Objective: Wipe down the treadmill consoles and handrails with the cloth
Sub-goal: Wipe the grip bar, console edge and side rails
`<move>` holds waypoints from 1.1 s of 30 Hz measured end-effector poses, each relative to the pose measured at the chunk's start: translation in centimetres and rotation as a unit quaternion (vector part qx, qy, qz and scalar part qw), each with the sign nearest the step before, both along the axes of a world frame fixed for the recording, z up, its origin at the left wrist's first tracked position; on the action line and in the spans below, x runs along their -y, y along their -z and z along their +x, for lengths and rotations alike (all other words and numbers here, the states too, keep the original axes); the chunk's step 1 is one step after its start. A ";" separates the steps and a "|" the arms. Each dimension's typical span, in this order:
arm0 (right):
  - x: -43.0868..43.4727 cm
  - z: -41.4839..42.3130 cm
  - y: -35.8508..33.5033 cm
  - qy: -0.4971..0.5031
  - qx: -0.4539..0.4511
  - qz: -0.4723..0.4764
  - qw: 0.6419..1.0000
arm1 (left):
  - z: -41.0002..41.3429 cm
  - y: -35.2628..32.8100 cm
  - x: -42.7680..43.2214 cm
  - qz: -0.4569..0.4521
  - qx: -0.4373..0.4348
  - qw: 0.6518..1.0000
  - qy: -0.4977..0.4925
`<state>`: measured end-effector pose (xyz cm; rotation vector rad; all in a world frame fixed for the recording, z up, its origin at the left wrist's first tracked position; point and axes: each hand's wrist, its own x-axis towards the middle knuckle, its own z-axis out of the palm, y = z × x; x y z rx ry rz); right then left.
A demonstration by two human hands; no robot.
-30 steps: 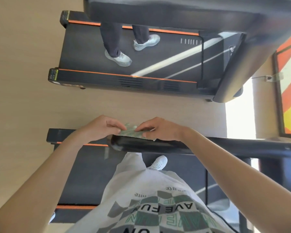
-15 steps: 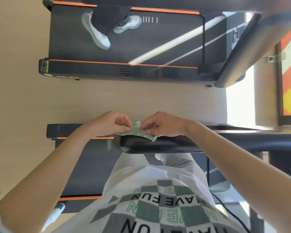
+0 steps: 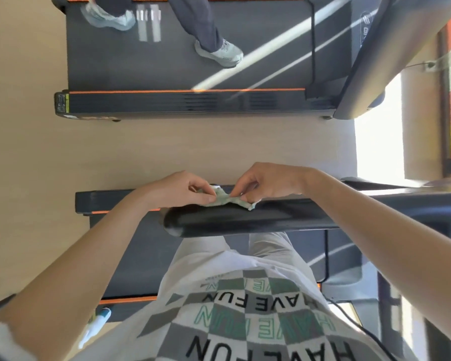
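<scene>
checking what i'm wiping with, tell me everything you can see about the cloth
The cloth is small, pale green and crumpled, bunched into a narrow strip. It lies on top of the black handrail, near its rounded end. The left hand pinches one end and the right hand pinches the other.

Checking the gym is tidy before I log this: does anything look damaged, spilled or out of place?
Nothing stands out. Both hands, left hand and right hand, pinch a small crumpled cloth on the black handrail.

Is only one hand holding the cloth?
No: both the left hand and right hand pinch the cloth on the handrail.
</scene>
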<state>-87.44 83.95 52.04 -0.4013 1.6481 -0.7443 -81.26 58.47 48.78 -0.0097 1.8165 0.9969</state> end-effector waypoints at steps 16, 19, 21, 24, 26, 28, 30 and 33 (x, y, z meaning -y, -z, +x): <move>-16.9 -1.0 -2.1 0.019 -0.076 0.092 0.993 | -4.5 -0.3 -17.8 0.034 -0.004 0.997 0.073; -19.1 -1.7 -2.7 -0.004 -0.061 0.099 0.993 | -5.3 0.4 -19.8 0.044 0.014 0.994 0.095; -20.6 -2.2 -3.0 -0.021 -0.059 0.107 0.992 | -5.7 0.8 -21.3 0.058 0.023 0.993 0.097; -23.0 -2.5 -3.5 -0.011 -0.059 0.124 0.990 | -6.1 1.2 -24.0 0.079 0.022 0.992 0.092; -24.9 -2.5 -3.9 0.005 -0.071 0.149 0.986 | -6.5 1.4 -26.0 0.093 0.023 0.992 0.086; -26.6 -2.3 -4.1 0.026 -0.076 0.169 0.982 | -6.9 1.6 -28.2 0.108 0.017 0.990 0.088; -28.1 -2.2 -4.4 0.034 -0.085 0.186 0.978 | -7.3 1.8 -30.2 0.123 0.009 0.988 0.096; -30.7 -2.4 -4.6 0.019 -0.099 0.216 0.971 | -8.0 2.4 -33.0 0.134 0.004 0.985 0.109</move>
